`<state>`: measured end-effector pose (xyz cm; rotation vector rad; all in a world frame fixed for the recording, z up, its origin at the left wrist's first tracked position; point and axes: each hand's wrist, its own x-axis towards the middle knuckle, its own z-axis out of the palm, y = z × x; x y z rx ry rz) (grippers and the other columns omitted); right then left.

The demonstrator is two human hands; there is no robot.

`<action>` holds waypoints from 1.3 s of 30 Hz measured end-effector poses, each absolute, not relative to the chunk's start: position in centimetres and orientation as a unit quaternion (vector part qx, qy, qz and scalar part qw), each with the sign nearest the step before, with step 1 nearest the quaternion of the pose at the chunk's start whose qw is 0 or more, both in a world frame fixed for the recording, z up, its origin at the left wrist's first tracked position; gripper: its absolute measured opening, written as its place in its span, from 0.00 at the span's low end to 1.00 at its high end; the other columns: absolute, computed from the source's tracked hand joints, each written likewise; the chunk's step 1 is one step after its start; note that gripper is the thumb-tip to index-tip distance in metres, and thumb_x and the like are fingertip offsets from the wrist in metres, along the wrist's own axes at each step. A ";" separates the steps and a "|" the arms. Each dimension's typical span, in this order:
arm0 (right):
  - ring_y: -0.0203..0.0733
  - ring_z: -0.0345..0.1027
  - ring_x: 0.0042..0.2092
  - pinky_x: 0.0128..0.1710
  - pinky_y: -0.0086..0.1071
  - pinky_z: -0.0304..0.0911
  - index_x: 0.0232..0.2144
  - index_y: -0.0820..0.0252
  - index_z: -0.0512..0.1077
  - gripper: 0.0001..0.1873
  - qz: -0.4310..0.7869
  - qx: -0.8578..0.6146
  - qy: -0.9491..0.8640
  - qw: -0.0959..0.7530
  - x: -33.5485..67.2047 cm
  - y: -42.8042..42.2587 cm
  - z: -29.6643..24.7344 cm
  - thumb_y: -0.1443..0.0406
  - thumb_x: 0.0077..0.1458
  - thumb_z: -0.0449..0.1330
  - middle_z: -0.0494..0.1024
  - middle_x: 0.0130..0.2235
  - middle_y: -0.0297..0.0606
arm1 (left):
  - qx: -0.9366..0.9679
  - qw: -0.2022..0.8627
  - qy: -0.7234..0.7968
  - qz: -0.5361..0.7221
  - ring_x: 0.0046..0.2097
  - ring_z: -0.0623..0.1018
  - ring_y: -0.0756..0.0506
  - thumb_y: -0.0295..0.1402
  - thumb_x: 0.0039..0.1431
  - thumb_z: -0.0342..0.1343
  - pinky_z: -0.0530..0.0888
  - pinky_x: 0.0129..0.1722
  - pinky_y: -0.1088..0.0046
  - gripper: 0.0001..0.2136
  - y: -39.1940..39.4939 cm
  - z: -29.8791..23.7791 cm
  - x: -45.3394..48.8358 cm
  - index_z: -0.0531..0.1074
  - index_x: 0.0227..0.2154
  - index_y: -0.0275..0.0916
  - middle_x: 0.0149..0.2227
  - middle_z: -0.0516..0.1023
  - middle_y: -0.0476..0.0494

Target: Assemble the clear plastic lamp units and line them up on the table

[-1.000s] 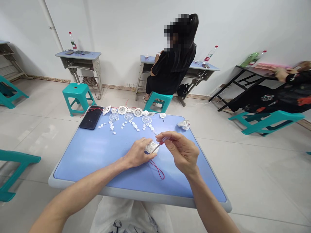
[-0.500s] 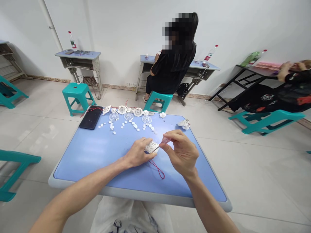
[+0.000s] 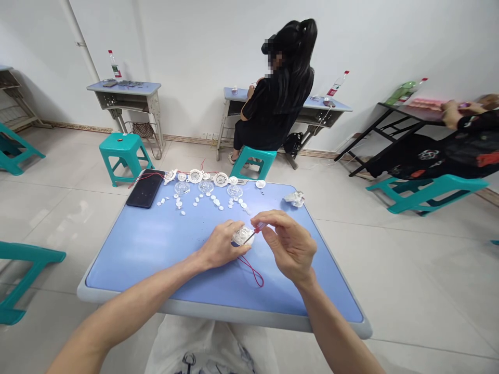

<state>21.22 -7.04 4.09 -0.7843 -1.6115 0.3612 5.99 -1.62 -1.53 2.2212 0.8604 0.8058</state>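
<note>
My left hand (image 3: 223,244) grips a round white plastic piece (image 3: 243,235) with a clear cover, holding it near the table top. A red cord loop (image 3: 257,278) trails from beneath this piece toward me. In my right hand (image 3: 290,244) is a small screwdriver (image 3: 259,228) with a red and clear handle, held between thumb and fingers. Its thin shaft slants down to the left, and the tip meets the round piece near my left thumb. Part of the handle is hidden by my fingers.
On the blue table (image 3: 144,259), a black phone (image 3: 145,189) lies far left. Several white round parts (image 3: 221,179), clear discs (image 3: 235,190) and small white pieces (image 3: 216,202) line the back. A crumpled plastic bag (image 3: 296,199) sits at right. Two people sit at other desks beyond.
The fingers of my right hand have shifted and opened somewhat around the screwdriver handle, so its red part now shows. My left hand and the round piece stay in place.
</note>
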 end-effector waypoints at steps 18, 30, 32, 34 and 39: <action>0.42 0.70 0.39 0.38 0.42 0.68 0.52 0.50 0.72 0.23 0.155 -0.340 -0.689 0.621 21.2 -7.0 3.8 0.77 0.58 0.56 0.76 0.39 0.38 | 0.842 0.301 0.330 0.303 0.36 0.72 0.45 0.34 0.53 0.62 0.70 0.38 0.69 0.18 -1.6 -1.8 6.0 0.70 0.47 0.39 0.34 0.72 0.47; 0.41 0.70 0.39 0.36 0.40 0.69 0.52 0.48 0.72 0.24 0.151 -0.354 -0.677 0.627 21.2 -7.2 3.7 0.77 0.58 0.56 0.76 0.38 0.37 | 0.843 0.298 0.327 0.306 0.35 0.72 0.45 0.34 0.52 0.63 0.69 0.37 0.70 0.17 -1.6 -1.9 6.0 0.70 0.45 0.38 0.34 0.71 0.47; 0.41 0.71 0.39 0.35 0.40 0.69 0.52 0.49 0.71 0.24 0.159 -0.351 -0.677 0.626 21.1 -7.2 3.8 0.77 0.59 0.56 0.76 0.38 0.37 | 0.843 0.298 0.329 0.305 0.35 0.71 0.46 0.34 0.52 0.63 0.69 0.37 0.71 0.17 -1.6 -1.8 6.0 0.71 0.45 0.39 0.33 0.71 0.48; 0.40 0.71 0.39 0.35 0.39 0.69 0.53 0.49 0.71 0.23 0.165 -0.350 -0.679 0.624 21.0 -7.3 3.8 0.76 0.59 0.55 0.76 0.39 0.37 | 0.843 0.299 0.330 0.302 0.35 0.71 0.46 0.34 0.52 0.63 0.69 0.37 0.71 0.16 -1.6 -1.6 6.0 0.71 0.44 0.38 0.33 0.71 0.48; 0.39 0.71 0.39 0.36 0.39 0.70 0.54 0.49 0.69 0.23 0.182 -0.347 -0.676 0.624 20.8 -7.5 3.9 0.76 0.62 0.51 0.76 0.41 0.36 | 0.840 0.314 0.326 0.299 0.37 0.72 0.45 0.32 0.52 0.63 0.70 0.38 0.70 0.18 -1.7 -1.5 6.1 0.71 0.47 0.37 0.35 0.73 0.46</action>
